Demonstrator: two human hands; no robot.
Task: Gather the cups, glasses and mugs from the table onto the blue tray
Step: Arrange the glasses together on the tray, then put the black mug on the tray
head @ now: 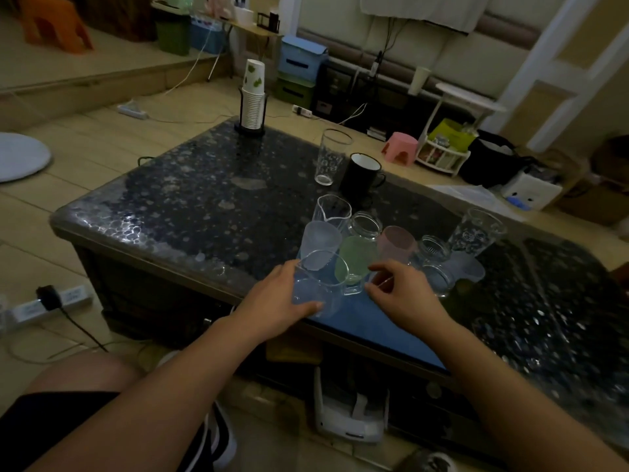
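A blue tray (381, 330) lies at the near edge of the dark table (211, 199). On it stand several vessels: a frosted cup (320, 238), a green cup (357, 258), a pink cup (396, 243), a glass jar (366, 226) and a clear spouted glass (332, 211). My left hand (282, 298) grips a clear glass (316, 284) at the tray's left end. My right hand (398, 287) hovers with loosely curled fingers beside a small clear glass (354, 289). A tall printed glass (330, 156) and a black mug (360, 177) stand farther back on the table. Another tall glass (476, 231) stands to the right.
A rack of stacked paper cups (253, 100) stands at the table's far corner. Power strips (51, 301) and cables lie on the floor at left. A pink stool (400, 148), a white rack (442, 155) and storage boxes sit beyond the table. My shoe (221, 437) is below.
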